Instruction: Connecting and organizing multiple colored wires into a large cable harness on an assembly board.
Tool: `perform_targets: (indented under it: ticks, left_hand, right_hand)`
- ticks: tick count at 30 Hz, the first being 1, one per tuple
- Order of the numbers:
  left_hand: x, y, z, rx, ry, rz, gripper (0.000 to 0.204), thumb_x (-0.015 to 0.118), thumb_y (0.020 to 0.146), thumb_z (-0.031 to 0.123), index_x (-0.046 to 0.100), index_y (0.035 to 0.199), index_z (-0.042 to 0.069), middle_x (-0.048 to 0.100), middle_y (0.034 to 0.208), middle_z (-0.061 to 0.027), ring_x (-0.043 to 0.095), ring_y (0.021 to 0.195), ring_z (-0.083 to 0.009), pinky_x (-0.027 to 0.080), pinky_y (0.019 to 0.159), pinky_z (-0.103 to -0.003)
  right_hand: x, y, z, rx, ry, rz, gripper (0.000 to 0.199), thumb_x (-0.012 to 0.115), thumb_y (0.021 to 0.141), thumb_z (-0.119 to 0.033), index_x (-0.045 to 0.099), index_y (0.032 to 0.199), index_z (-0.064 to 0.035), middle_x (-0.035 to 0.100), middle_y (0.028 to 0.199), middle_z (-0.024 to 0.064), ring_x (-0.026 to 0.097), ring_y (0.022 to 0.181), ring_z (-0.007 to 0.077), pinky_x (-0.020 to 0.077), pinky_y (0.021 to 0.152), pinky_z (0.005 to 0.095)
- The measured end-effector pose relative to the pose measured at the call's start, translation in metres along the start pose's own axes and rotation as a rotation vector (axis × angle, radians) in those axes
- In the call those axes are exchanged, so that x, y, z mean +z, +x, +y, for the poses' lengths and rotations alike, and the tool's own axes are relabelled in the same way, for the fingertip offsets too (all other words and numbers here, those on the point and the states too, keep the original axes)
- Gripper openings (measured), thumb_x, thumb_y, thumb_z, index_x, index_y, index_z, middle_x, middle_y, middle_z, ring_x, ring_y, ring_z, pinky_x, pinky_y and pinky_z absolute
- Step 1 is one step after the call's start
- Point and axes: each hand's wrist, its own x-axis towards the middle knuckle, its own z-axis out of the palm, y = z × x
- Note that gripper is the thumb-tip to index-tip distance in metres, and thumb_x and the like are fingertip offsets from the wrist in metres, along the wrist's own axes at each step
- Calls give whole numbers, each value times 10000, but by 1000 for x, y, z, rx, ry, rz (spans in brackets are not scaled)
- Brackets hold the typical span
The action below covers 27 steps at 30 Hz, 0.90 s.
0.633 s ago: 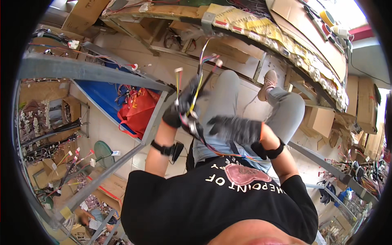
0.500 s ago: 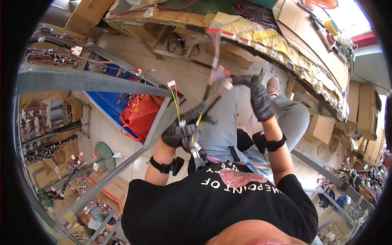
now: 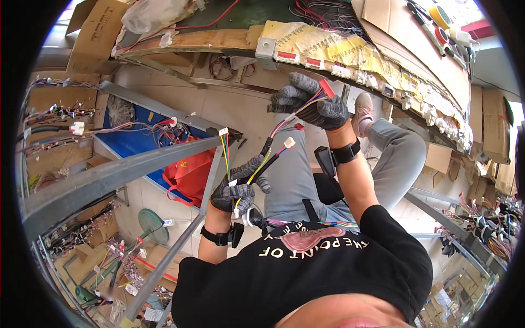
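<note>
My left hand (image 3: 239, 188), in a grey-black glove, is closed around a wire harness (image 3: 264, 148) with black-sleeved branches. Out of its grip rise a white connector (image 3: 223, 132) on thin coloured wires and a cream connector (image 3: 289, 142) on a black sleeve. Further up, my gloved right hand (image 3: 309, 104) is open, fingers apart and pointing left. Coloured wires ending in a red connector (image 3: 326, 88) cross in front of its palm; whether the hand touches them is unclear. A smaller red connector (image 3: 298, 127) hangs below it. More harness wires (image 3: 333, 223) run across my lap.
Ahead stands a workbench (image 3: 306, 41) with a row of connectors along its taped edge. Grey metal rails (image 3: 126, 170) cut across the left, beside a blue tray (image 3: 128, 143) with a red bag (image 3: 190, 172). Wire bundles (image 3: 486, 224) hang at the right. Cardboard boxes (image 3: 97, 35) stand around.
My right hand has moved left and up, and its fingers have spread. The red connector has shifted right, in front of that hand. My left hand keeps its grip on the harness.
</note>
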Motion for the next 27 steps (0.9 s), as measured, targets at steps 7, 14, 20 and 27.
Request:
perform_targets:
  ticks: [7, 14, 20, 27]
  left_hand:
    - [-45, -6, -28, 91, -199, -34, 722, 625, 737, 63, 266, 1363, 77, 554, 967, -232, 505, 416, -117, 397, 363, -215]
    - [-21, 11, -2, -30, -4, 41, 902, 635, 670, 17, 134, 1407, 151, 529, 1079, -180, 505, 564, -113, 445, 540, -230]
    - [-38, 33, -14, -4, 493, 276, 717, 477, 772, -62, 203, 1394, 168, 565, 910, -108, 456, 525, -66, 442, 534, -218]
    - [-49, 34, -20, 114, 576, 329, 607, 471, 779, -76, 320, 1342, 95, 575, 844, -56, 458, 565, -82, 432, 541, -227]
  right_hand:
    - [-49, -18, 32, -28, 49, -133, 624, 640, 780, -336, 410, 1267, -22, 552, 1099, 199, 543, 993, 355, 429, 848, 470]
    - [-18, 16, 19, 227, -812, 492, 349, 450, 902, -298, 595, 953, 15, 623, 733, 127, 601, 574, 231, 480, 573, 316]
    - [21, 37, 9, -75, -1818, 321, 241, 414, 903, -104, 577, 1040, 9, 645, 896, 123, 622, 711, 210, 486, 653, 269]
    - [26, 42, 13, 75, -706, 682, 271, 446, 912, -171, 590, 954, 55, 640, 813, 122, 622, 719, 187, 500, 688, 294]
